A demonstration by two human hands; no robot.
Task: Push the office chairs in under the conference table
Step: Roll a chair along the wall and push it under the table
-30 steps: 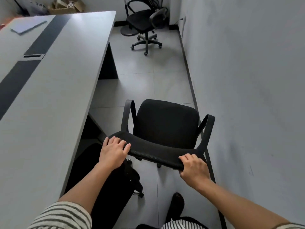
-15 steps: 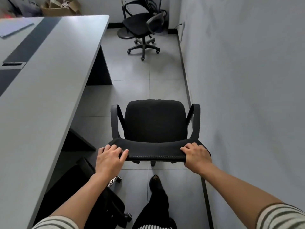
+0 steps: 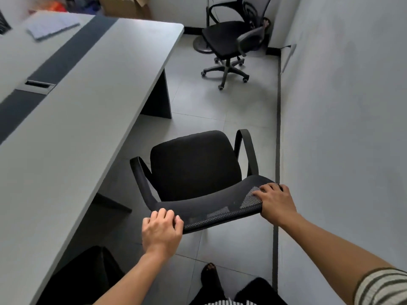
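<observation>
Grey worktop point(image 3: 92, 119) lies left of both grips. Head view: left hand point(image 3: 161, 231) and right hand point(image 3: 276, 201) each curl tight over the chair point(image 3: 193, 170) backrest. Chair has swung to angle toward the worktop since half a second ago; seat not yet under. Judged: turning in before the push.

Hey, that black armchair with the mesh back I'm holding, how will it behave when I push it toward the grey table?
The black armchair with the mesh back probably feels light: both hands, left hand and right hand, steer it by the backrest top alone. Pushing that high may tip it forward. Its base is hidden, so rolling versus scraping is uncertain. The mesh likely flexes slightly.
</observation>
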